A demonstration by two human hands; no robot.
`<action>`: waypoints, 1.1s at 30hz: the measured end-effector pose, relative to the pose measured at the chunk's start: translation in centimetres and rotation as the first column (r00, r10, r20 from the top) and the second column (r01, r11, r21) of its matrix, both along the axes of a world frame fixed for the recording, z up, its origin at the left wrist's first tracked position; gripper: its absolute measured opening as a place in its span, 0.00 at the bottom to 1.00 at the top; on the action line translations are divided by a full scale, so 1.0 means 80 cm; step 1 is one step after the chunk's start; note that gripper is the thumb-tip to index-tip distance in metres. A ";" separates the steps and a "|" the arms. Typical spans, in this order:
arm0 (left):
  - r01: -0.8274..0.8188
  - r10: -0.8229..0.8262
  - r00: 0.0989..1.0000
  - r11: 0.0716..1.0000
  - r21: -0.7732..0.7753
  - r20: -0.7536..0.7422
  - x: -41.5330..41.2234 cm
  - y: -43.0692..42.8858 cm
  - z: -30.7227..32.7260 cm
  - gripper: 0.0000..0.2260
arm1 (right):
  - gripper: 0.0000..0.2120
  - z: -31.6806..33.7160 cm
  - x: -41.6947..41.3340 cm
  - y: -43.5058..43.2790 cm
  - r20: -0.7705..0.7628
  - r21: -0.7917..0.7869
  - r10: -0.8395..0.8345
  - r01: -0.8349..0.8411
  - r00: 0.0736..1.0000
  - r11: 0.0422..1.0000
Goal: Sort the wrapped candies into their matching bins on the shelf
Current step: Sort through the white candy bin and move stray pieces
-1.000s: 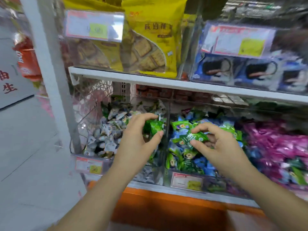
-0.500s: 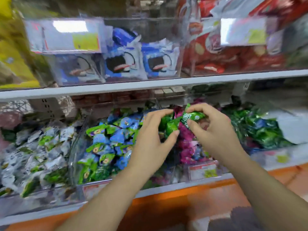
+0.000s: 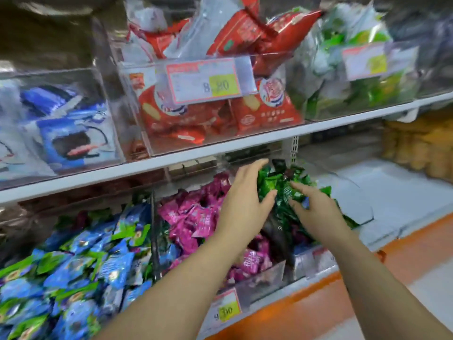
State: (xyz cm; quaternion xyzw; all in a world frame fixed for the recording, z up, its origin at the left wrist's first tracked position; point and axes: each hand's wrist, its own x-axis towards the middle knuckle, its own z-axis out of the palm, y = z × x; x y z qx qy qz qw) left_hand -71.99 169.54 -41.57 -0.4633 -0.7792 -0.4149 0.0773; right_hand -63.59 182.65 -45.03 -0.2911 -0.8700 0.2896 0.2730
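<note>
Here our right hand (image 3: 316, 212) pinches a green candy (image 3: 291, 192); the green pile (image 3: 268, 179) lies just beyond the grip, and our left hand (image 3: 245, 200), spread and empty, flanks it.

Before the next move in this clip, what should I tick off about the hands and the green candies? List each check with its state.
1. Right hand pinches a green candy: ok.
2. That candy is over the green candy pile, which matches its colour: ok.
3. Left hand empty: cannot tell. Its fingers are straight, but the palm faces away.
4. Right hand lies to the right of the pink candies, so a drop should miss them: ok.
5. Green candy pile free of other colours: cannot tell, too blurred.
</note>
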 end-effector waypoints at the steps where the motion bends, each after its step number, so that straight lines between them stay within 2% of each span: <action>1: -0.020 0.019 1.000 0.999 -0.039 -0.009 -0.006 0.010 0.001 0.24 | 0.21 -0.004 -0.001 0.004 0.013 -0.002 0.018 -0.018 1.000 1.000; 4: -0.087 0.078 0.996 0.974 -0.209 -0.050 -0.024 0.039 0.006 0.26 | 0.22 -0.009 -0.004 0.011 -0.009 -0.015 0.040 -0.040 0.999 0.999; 8: -0.078 0.047 0.995 0.906 -0.417 -0.085 -0.045 0.060 0.006 0.23 | 0.23 -0.006 -0.004 0.011 -0.061 -0.022 0.029 -0.031 0.998 0.999; 13: 0.011 -0.055 0.996 0.839 -0.544 -0.065 -0.049 0.061 0.009 0.25 | 0.21 0.004 0.002 0.007 -0.102 -0.020 0.012 -0.014 0.995 1.000; 20: 0.020 -0.062 0.995 0.877 -0.481 -0.072 -0.040 -0.001 0.025 0.22 | 0.16 0.027 -0.001 -0.030 -0.166 0.058 0.050 -0.041 0.985 0.997; 26: -0.139 0.029 0.969 0.885 -0.444 -0.245 -0.032 -0.113 0.038 0.19 | 0.11 0.047 -0.027 -0.106 -0.152 0.051 0.128 -0.121 0.980 0.991; 30: -0.283 0.136 0.939 0.827 -0.486 -0.315 -0.031 -0.209 0.038 0.18 | 0.10 0.055 -0.050 -0.179 -0.112 0.071 0.259 -0.252 0.959 0.965; 33: -0.366 0.215 0.918 0.782 -0.504 -0.333 -0.033 -0.283 0.036 0.18 | 0.10 0.053 -0.070 -0.240 -0.032 0.105 0.404 -0.399 0.914 0.911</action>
